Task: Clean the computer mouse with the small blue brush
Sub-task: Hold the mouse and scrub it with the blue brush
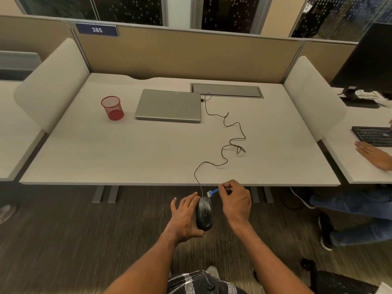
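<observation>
The mouse [204, 213] hangs in the air just off the bench's [127, 158] near edge. The left hand [184, 217] holds it, fingers spread along its side and thumb at its rear. The right hand [235, 200] pinches the small blue brush [213, 191] in its fingers, bristles at the mouse's front. The cable [224, 124] runs over the edge to the laptop [168, 105].

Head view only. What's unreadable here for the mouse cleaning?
Head view:
Bristles of the small blue brush: too small to tell contact with the mouse.
Brush handle end: hidden in the right hand.
Mouse's left side, underside: covered by the left hand.
Plug of the cable at the laptop: too small.
</observation>
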Motion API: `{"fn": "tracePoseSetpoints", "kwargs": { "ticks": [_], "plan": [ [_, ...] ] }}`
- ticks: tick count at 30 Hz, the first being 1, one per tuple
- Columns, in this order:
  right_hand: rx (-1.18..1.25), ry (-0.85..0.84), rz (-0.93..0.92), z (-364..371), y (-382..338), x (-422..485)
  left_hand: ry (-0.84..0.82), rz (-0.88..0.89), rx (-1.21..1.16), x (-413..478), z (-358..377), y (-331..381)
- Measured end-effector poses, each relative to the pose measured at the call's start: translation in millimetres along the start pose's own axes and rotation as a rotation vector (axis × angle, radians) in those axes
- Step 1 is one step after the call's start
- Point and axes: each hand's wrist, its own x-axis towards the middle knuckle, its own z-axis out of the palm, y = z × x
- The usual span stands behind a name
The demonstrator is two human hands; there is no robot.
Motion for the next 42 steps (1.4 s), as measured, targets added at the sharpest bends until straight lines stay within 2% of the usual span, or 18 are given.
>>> {"fn": "tracePoseSetpoints", "kwargs": {
  "ticks": [8, 12, 14, 20, 25, 29, 31, 36, 39, 42],
  "plan": [
    [0.079, -0.119, 0.088, -0.2, -1.3, 7.2, 0.003, 0.001, -0.002, 0.0, -0.2, 0.7],
    [-0.006, 0.001, 0.035, -2.5, -0.6, 4.8, -0.003, 0.004, 0.004, 0.0, 0.3, 1.6],
    [0.047, 0.021, 0.053, -3.6, -0.3, 4.7, 0.002, 0.004, 0.004, -1.0, 0.5, 0.8],
    [0.125, -0.165, 0.118, -0.9, 5.6, 5.0, -0.003, -0.011, 0.004, -1.0, -0.5, 1.8],
    [0.064, 0.016, 0.037, -4.1, 11.4, -0.3, 0.010, -0.010, -0.021, -2.1, 0.7, 0.4],
    [0.227, -0.042, 0.121, -8.5, 16.2, 3.3, 0.022, -0.034, -0.048, -2.2, -0.3, 0.9],
    [0.220, -0.073, 0.184, -9.4, 20.0, 4.2, 0.028, -0.043, -0.060, -1.8, -1.0, 1.5],
    [0.191, 0.021, 0.228, -11.1, 29.0, 5.2, 0.022, -0.032, -0.083, -4.2, 0.9, 0.4],
    [0.291, -0.053, 0.249, -10.2, 28.1, 7.5, 0.017, -0.029, -0.082, -4.7, 0.9, 1.1],
    [0.282, -0.081, 0.294, -8.7, 26.1, 7.5, 0.016, -0.024, -0.078, -3.9, 0.4, 2.7]
  ]
}}
